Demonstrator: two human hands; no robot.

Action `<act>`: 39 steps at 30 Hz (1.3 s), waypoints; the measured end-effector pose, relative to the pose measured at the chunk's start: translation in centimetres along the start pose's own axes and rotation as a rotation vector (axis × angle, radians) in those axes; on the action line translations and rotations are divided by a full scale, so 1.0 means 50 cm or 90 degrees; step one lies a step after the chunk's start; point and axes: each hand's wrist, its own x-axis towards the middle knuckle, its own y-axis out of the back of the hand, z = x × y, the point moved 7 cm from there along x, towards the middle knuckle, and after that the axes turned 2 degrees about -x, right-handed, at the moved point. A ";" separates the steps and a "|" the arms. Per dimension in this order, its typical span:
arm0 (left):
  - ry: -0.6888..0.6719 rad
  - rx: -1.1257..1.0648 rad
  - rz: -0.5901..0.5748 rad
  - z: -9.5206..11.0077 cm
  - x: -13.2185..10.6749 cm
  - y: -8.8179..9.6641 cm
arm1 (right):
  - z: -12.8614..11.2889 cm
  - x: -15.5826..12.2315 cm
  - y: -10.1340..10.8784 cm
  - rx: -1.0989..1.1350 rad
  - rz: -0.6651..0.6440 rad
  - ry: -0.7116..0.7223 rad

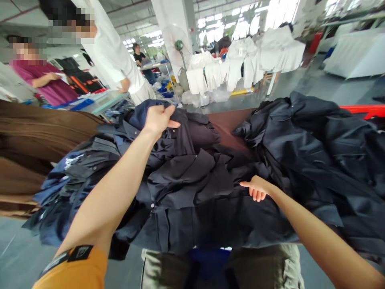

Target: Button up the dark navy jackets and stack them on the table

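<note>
Head view: left hand (pixel 159 118) grips a shirt (pixel 141 113) atop the heap (pixel 186 200); right hand (pixel 257 188) pinches a fold (pixel 231 170). Tugging could spill garments floorward.

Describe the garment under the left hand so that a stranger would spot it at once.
Start at the brown table heaped with dark shirts and take the left heap. At its far top the left hand grips a navy garment. It lies highest, bunched, and looks bluer than the near-black shirts below it.

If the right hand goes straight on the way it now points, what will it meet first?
Probably the right hand meets the rumpled dark shirt just beyond it, though depth is unclear.
</note>
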 end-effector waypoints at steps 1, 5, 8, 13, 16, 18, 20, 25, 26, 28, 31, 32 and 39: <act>-0.025 0.031 -0.047 0.008 -0.010 -0.026 | 0.003 0.002 -0.001 0.000 -0.016 -0.024; -0.266 0.174 -0.230 0.023 -0.188 -0.117 | 0.000 -0.002 0.001 0.012 -0.032 -0.071; -0.425 0.318 -0.610 -0.074 -0.438 -0.176 | -0.001 -0.026 -0.007 -0.028 0.050 -0.079; -0.366 0.568 -0.571 -0.319 -0.511 -0.133 | -0.017 -0.110 -0.049 -0.244 0.525 0.090; -0.255 0.604 -0.475 -0.403 -0.409 -0.098 | -0.018 -0.142 -0.102 -0.344 0.664 0.247; -0.208 0.586 -0.483 -0.431 -0.350 -0.088 | -0.011 -0.141 -0.111 -0.376 0.696 0.306; -0.161 0.550 -0.531 -0.449 -0.309 -0.087 | -0.004 -0.126 -0.097 -0.389 0.702 0.322; -0.036 0.463 -0.557 -0.476 -0.244 -0.090 | 0.014 -0.059 -0.014 -0.418 0.660 0.315; -0.031 0.479 -0.527 -0.477 -0.234 -0.091 | 0.020 -0.045 0.004 -0.420 0.652 0.320; -0.043 0.549 -0.439 -0.472 -0.224 -0.092 | 0.034 -0.021 0.040 -0.415 0.652 0.346; -0.147 0.602 -0.285 -0.427 -0.268 -0.097 | 0.058 0.009 0.091 -0.399 0.669 0.393; -0.216 0.575 -0.273 -0.405 -0.304 -0.103 | 0.067 0.019 0.107 -0.395 0.667 0.404; -0.434 0.403 -0.501 -0.410 -0.509 -0.108 | 0.112 0.079 0.186 -0.377 0.600 0.384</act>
